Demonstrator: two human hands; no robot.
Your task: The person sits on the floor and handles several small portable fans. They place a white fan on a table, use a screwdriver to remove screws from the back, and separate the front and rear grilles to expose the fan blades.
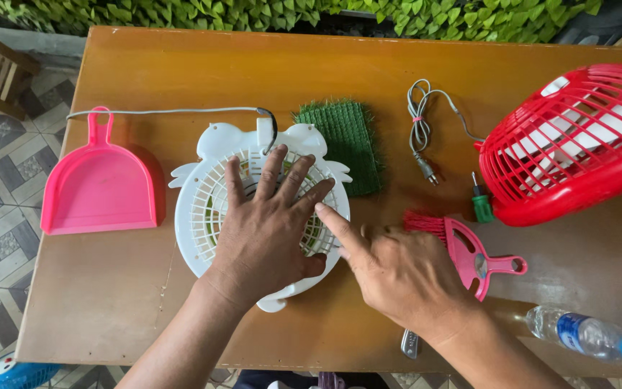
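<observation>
A white round fan grille (196,209) with animal-shaped ears lies flat on the brown wooden table (181,65). My left hand (268,227) rests palm down on it with fingers spread. My right hand (394,270) is beside it, its index finger stretched out and touching the grille's right rim. A grey cord (160,112) runs from the grille's top off to the left. Something green shows through the slats under my left hand.
A pink dustpan (98,187) lies at the left. Behind the grille sits a green turf patch (347,140). To the right are a coiled grey cable with plug (420,130), a red fan cage (577,144), a green-handled screwdriver (480,205), a pink brush (469,252) and a clear bottle (588,335).
</observation>
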